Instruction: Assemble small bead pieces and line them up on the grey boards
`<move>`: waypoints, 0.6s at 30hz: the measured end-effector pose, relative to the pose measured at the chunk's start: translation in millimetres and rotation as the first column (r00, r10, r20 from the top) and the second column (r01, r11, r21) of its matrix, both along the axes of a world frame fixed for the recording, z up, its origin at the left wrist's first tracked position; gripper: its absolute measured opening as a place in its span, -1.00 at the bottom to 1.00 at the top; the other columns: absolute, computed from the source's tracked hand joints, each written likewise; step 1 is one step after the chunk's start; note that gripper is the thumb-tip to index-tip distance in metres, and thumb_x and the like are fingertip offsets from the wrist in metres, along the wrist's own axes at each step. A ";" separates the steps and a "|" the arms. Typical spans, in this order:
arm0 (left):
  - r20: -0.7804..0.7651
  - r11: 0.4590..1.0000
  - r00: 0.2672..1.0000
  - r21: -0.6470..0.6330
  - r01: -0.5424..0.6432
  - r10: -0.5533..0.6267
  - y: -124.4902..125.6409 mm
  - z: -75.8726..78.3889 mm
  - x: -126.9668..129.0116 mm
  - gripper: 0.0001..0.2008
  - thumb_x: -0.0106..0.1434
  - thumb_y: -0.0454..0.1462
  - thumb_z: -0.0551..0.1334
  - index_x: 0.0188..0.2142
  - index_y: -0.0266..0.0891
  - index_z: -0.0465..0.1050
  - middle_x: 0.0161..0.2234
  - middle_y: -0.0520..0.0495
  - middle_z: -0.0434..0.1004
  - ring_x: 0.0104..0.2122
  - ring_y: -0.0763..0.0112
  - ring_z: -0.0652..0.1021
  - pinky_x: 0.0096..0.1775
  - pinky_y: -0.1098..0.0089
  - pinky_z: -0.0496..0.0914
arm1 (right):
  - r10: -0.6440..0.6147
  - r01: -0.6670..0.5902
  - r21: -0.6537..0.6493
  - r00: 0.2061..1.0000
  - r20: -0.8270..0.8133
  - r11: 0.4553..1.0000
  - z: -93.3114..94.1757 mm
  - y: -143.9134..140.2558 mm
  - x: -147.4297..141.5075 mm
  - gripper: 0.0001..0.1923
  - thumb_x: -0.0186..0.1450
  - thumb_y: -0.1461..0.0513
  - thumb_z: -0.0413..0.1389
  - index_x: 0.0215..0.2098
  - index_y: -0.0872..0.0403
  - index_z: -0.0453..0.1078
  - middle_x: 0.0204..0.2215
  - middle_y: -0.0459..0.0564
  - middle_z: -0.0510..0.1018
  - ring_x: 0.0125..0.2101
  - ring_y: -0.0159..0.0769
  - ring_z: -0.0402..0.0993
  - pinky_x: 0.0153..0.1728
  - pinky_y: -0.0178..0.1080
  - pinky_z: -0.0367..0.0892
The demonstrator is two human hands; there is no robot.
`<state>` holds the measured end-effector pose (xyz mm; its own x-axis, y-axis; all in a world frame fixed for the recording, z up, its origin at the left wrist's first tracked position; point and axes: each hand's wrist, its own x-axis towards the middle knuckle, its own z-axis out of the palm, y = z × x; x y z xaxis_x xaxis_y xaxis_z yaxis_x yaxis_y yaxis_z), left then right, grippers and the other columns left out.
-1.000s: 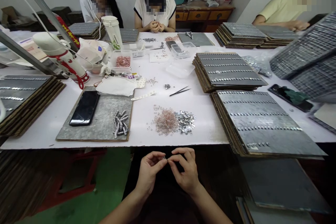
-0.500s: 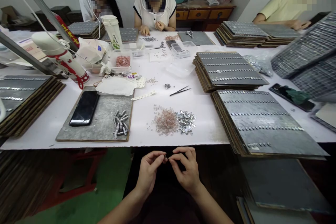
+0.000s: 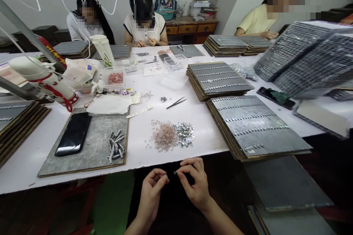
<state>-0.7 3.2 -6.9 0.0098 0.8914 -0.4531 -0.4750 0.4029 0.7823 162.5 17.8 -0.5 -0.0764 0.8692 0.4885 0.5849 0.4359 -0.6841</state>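
Note:
Below the table's front edge, my right hand pinches a small shiny metal piece between thumb and forefinger. My left hand is a short way to its left, thumb and forefinger pressed together; what they hold, if anything, is too small to make out. On the white table beyond the hands lies a heap of tiny pinkish clear rings, touching a heap of small silver discs. Dark tweezers rest farther back, beside a little metal cluster.
To the right stand stacked boards with rows of metal discs, and another such stack behind. At left, a grey board bears a phone and segmented metal rolls. Several people sit across the table.
My hands have drawn apart from nearly touching fingertips, and the small metal piece now shows at my right fingertips. The camera view has turned, shifting the table leftward.

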 end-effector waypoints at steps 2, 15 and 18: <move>0.004 1.000 1.000 -0.005 0.008 -0.008 0.2 -0.1 0.3 -0.75 0.02 -0.19 0.46 -0.36 -0.26 0.51 -0.49 0.03 0.47 -0.42 0.48 0.44 -0.29 0.49 0.33 | -0.005 0.005 0.001 1.000 -0.005 1.000 0.4 -0.2 0.4 -0.88 0.27 0.32 0.08 -0.36 0.00 0.42 -0.32 -0.03 0.42 -0.22 -0.26 0.33 -0.21 -0.15 0.29; 0.020 1.000 1.000 -0.006 0.021 -0.021 -1.1 8.6 8.5 -0.76 0.09 -0.16 0.40 -0.33 -0.31 0.63 -0.45 -0.12 0.60 -0.39 0.36 0.53 -0.20 0.37 0.38 | 0.043 -0.044 -0.021 0.998 -0.039 0.999 -3.3 -4.6 -0.7 -0.90 0.26 0.31 0.11 -0.35 -0.02 0.44 -0.31 -0.02 0.43 -0.21 -0.25 0.33 -0.22 -0.15 0.31; 0.005 1.000 1.000 0.008 0.028 -0.028 -1.1 9.2 8.7 -0.77 0.10 -0.17 0.39 -0.33 -0.31 0.64 -0.45 -0.12 0.60 -0.39 0.36 0.52 -0.20 0.36 0.38 | 0.068 -0.068 -0.031 0.998 -0.017 0.997 -4.8 -5.5 -2.2 -0.88 0.26 0.31 0.10 -0.36 -0.02 0.44 -0.31 -0.03 0.44 -0.22 -0.25 0.34 -0.21 -0.14 0.30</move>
